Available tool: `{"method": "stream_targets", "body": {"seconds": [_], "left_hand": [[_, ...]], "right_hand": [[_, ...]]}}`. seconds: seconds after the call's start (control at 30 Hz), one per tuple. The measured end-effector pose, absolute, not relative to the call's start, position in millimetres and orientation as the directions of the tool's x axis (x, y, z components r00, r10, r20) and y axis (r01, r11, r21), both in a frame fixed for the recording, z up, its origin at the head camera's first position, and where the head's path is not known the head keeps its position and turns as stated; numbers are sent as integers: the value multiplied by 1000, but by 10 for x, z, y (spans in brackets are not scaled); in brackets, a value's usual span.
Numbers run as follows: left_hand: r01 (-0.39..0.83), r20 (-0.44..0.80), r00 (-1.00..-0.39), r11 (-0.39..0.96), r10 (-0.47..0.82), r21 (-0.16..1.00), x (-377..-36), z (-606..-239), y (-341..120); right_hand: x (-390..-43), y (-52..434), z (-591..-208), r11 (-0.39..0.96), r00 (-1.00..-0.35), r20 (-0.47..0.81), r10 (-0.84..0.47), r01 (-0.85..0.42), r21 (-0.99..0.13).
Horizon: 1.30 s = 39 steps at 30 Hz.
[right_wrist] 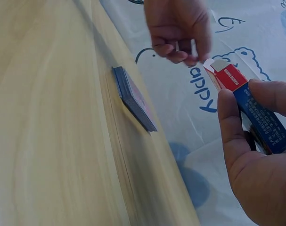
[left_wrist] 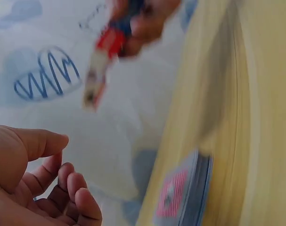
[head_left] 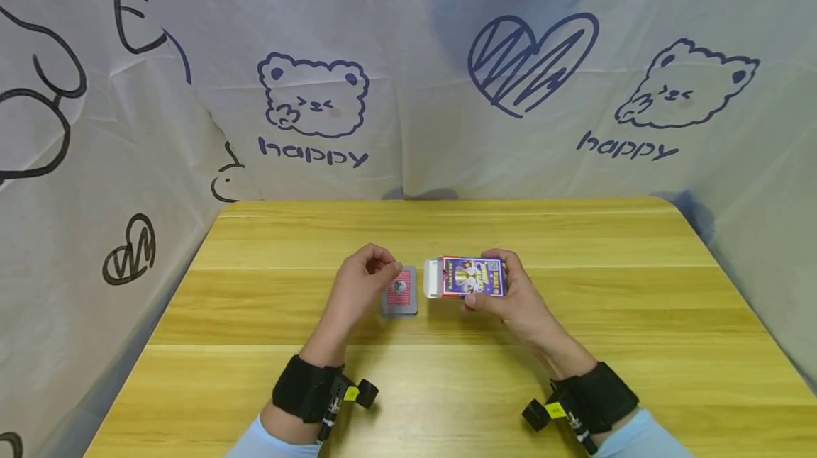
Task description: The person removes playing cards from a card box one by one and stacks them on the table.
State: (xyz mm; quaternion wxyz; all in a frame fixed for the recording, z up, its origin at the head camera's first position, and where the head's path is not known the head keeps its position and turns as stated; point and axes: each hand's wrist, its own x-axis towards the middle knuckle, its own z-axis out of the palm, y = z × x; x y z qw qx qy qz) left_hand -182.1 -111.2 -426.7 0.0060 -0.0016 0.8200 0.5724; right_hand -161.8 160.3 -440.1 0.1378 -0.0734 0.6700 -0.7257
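The right hand (head_left: 510,298) grips the card box (head_left: 469,277) just above the wooden table (head_left: 574,344), its flap end open toward the left hand (head_left: 360,281), which hovers with loosely curled fingers holding nothing beside the deck of cards (head_left: 400,291) lying flat on the table, before the printed cloth backdrop (head_left: 408,89).

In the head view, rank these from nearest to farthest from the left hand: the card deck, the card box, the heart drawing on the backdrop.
1. Card deck: on the table, right beside the left hand.
2. Card box: farther right, held in the right hand.
3. Heart drawing: up on the backdrop.
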Motion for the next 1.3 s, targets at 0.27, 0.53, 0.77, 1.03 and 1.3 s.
{"method": "stream_targets", "body": {"seconds": [0.27, 0.53, 0.77, 1.03, 1.3], "left_hand": [[40, 13, -996, 317, 86, 947, -1615, -4210, -868], [-14, -45, -992, 251, 118, 968, -1606, -4288, -771], [-68, -99, -986, 224, 132, 972, -1633, -4351, -761], [-82, -116, -985, 241, 129, 967, -1668, -4390, -788], [-74, -120, -980, 274, 158, 959, -1663, -4418, -783]], "right_hand": [[-1608, 1589, -4421, -16, -950, -70, -303, 79, -997], [-1622, 1584, -4481, 2, -945, -69, -321, 72, -997], [-1648, 1605, -4538, 88, -945, -84, -317, 59, -994], [-1692, 1641, -4577, 199, -928, -111, -355, 41, -979], [-1689, 1649, -4590, 213, -928, -101, -358, 25, -977]]}}
